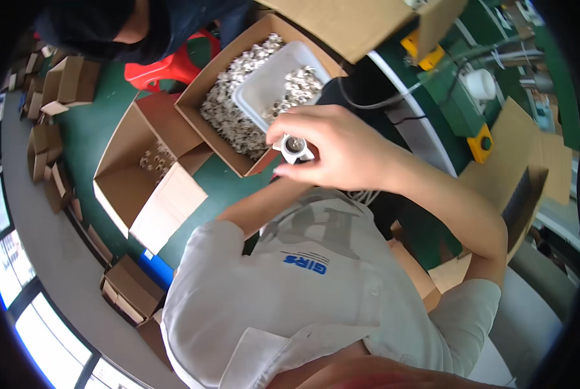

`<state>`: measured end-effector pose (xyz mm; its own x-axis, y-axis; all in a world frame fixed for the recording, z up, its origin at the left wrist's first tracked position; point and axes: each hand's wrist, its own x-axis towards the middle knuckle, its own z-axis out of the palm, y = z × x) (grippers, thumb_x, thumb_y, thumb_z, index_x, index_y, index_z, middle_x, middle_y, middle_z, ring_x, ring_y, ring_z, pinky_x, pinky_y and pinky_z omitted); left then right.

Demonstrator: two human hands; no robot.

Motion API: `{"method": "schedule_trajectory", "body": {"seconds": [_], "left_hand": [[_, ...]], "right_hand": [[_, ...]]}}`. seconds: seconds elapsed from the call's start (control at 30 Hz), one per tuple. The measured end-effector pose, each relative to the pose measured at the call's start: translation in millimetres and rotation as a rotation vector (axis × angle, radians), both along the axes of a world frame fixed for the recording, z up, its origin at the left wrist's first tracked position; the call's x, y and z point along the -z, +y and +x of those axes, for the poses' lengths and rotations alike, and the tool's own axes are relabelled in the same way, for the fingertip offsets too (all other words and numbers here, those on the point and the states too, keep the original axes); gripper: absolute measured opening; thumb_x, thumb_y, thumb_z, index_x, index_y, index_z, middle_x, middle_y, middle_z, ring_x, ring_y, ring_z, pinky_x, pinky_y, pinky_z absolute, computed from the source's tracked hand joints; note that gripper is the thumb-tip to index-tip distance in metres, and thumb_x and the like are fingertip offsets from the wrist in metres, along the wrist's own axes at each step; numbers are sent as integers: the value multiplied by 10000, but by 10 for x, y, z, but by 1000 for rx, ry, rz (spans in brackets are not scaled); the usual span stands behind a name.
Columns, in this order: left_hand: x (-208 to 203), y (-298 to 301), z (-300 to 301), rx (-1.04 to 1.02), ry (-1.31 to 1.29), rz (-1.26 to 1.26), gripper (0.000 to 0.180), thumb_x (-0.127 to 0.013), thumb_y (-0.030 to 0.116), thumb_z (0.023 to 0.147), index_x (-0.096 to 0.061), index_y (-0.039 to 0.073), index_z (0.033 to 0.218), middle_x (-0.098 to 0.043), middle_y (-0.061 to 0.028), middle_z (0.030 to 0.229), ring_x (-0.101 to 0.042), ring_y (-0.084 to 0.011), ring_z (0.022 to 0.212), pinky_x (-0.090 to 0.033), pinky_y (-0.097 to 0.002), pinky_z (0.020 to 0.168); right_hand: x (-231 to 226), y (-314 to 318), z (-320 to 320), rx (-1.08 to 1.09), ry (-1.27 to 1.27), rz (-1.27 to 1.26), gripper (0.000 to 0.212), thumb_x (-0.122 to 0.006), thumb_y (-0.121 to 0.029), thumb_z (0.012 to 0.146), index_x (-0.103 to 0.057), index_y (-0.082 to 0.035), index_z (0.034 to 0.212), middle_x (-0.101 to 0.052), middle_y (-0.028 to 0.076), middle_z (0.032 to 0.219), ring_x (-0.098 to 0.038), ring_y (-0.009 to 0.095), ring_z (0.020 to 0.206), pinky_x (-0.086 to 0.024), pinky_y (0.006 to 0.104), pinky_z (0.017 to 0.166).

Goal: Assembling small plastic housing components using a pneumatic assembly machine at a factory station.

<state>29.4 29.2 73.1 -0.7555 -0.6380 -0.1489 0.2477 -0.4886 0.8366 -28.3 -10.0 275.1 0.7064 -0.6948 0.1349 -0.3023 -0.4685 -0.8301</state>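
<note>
My right hand [343,150] is raised close to the camera, thumb and fingers curled round a small white part [296,148]. This part has a round opening with metal inside and stubby projections at its edge; it looks like a lamp socket. My left forearm [264,202] reaches in beneath the right hand, which hides the left hand and its fingers. Just beyond my right hand, a translucent plastic tub [254,97] holds several small white parts [301,84]. The tub rests inside a large cardboard box [189,104] on a deep heap of similar parts [228,126].
An open carton [118,165] with a few parts at its bottom stands on the left. A red plastic stool [163,70] and another person in dark clothing [180,26] are beyond. On the right are green machinery [455,97], a yellow switch box [480,144] and cardboard [507,146].
</note>
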Motion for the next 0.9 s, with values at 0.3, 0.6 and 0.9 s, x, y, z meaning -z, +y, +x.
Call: {"method": "schedule_trajectory", "body": {"seconds": [0.3, 0.6, 0.9], "left_hand": [[114, 346, -342, 171, 49, 62, 260, -632, 40, 893, -576, -27, 1138, -651, -117, 984, -637, -187, 833, -558, -275, 703], [178, -193, -21, -94, -287, -207, 418, -777, 116, 781, -601, -7, 1140, -634, -69, 743, -581, -113, 617, -487, -247, 565], [-1783, -828, -848, -194, -146, -526, 373, -758, 86, 812, -591, 26, 1140, -611, -31, 665, -532, -87, 538, -418, -216, 490]], "right_hand": [[2133, -671, 207, 445, -188, 912, 583, -710, -116, 854, -445, -31, 1366, -644, 187, 1098, -650, 194, 841, -520, 265, 734], [903, 207, -772, 539, -109, 285, 157, -625, 9, 869, -664, 23, 1020, -686, 75, 881, -608, 135, 748, -478, 232, 671], [293, 1487, -1136, 1030, -221, -69, 196, -626, 101, 753, -684, 16, 920, -657, 82, 784, -543, 165, 620, -436, 244, 578]]}}
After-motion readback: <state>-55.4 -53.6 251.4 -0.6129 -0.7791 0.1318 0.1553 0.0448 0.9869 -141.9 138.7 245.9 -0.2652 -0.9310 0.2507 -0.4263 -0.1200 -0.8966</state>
